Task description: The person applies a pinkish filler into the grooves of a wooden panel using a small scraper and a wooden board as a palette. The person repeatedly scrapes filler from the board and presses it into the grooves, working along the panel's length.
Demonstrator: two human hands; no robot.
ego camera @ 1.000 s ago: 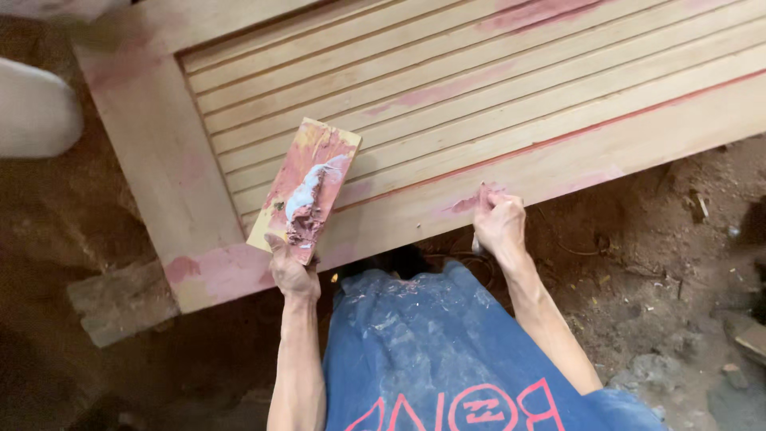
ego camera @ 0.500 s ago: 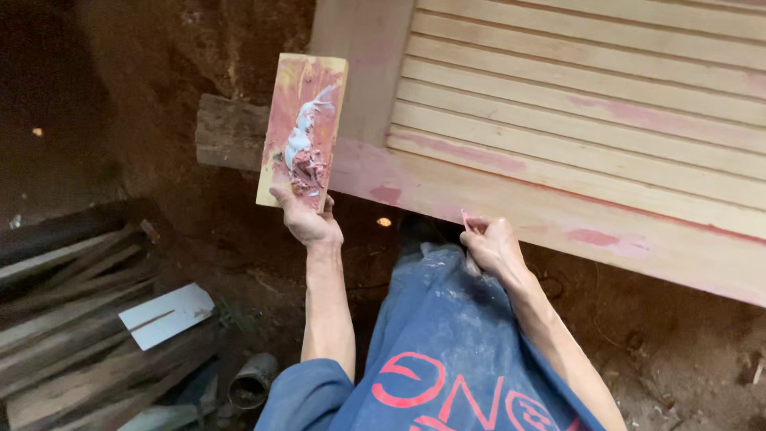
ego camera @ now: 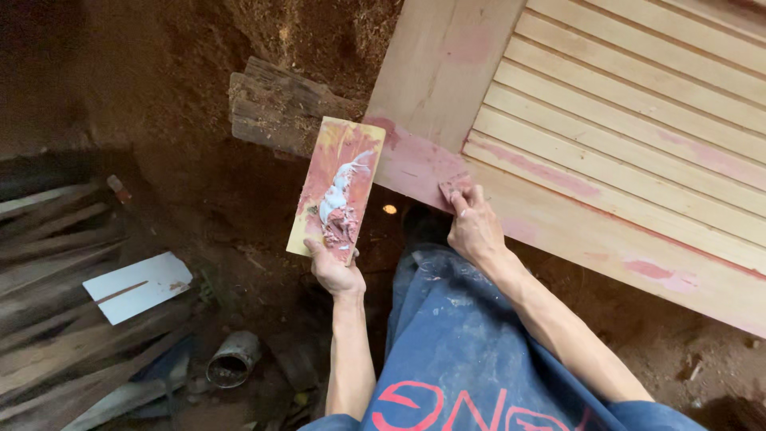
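Left hand (ego camera: 335,271) grips the putty board (ego camera: 337,189) upright, long axis pointing away, while right hand (ego camera: 472,227) pinches a small scraper (ego camera: 455,186) against the door frame (ego camera: 423,164) just right of it.

White board (ego camera: 137,286) on timber pile; rusty can (ego camera: 230,363) on dirt.

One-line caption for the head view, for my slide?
Left hand holds a putty-smeared board while right hand presses a small scraper against the slatted wooden door frame.
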